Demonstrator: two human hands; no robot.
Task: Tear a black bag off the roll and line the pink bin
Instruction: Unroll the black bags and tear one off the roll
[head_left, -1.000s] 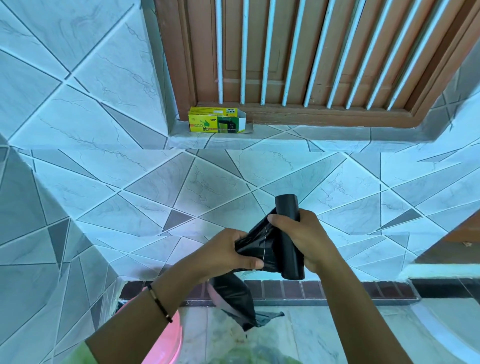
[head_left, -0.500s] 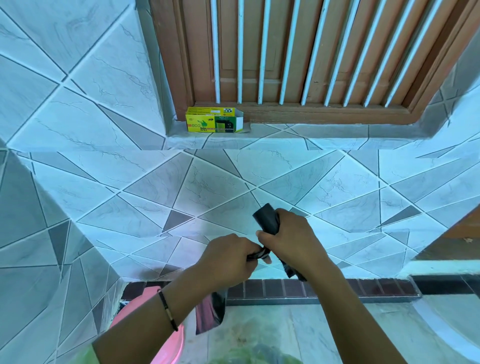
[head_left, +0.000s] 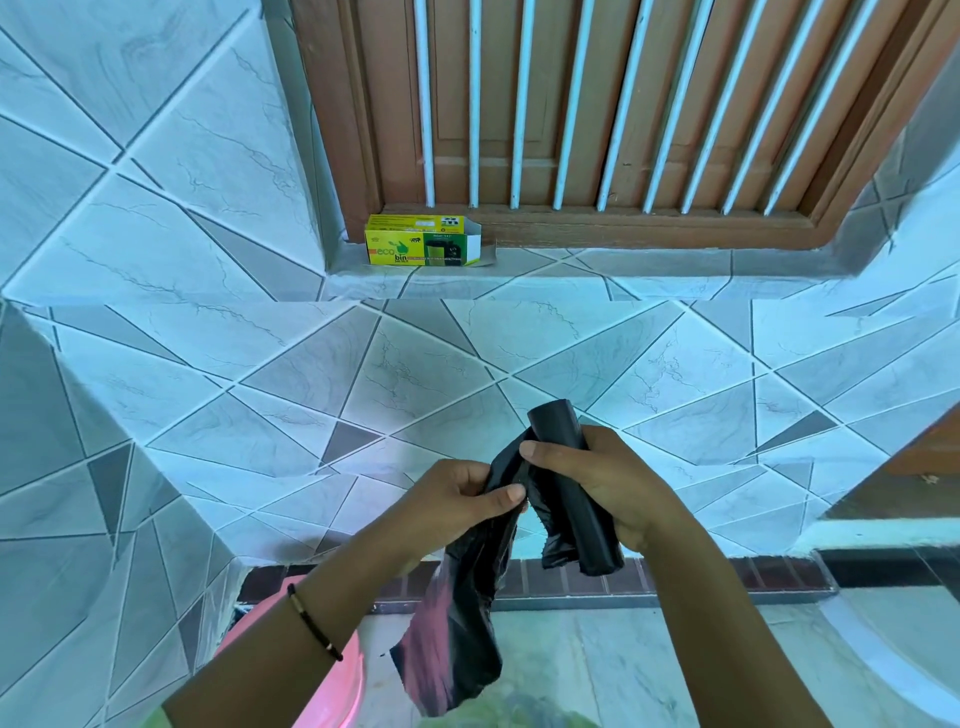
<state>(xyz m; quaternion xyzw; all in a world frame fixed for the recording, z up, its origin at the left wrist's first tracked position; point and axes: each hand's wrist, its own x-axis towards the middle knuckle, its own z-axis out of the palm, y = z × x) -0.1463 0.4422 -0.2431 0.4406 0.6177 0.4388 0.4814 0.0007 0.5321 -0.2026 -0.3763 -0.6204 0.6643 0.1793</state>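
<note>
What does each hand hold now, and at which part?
The right hand grips the black roll around its middle. The left hand pinches the loose bag near its top edge, beside the roll.

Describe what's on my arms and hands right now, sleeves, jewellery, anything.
Both forearms are bare, with no sleeves in view. The left hand has no rings showing; its wrist carries a thin dark cord bracelet with a few small pale beads. The right hand and its wrist show nothing worn.

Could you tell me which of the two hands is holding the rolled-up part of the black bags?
The right hand grips the tight black roll. The left hand pinches only the loose black bag hanging below it.
</note>
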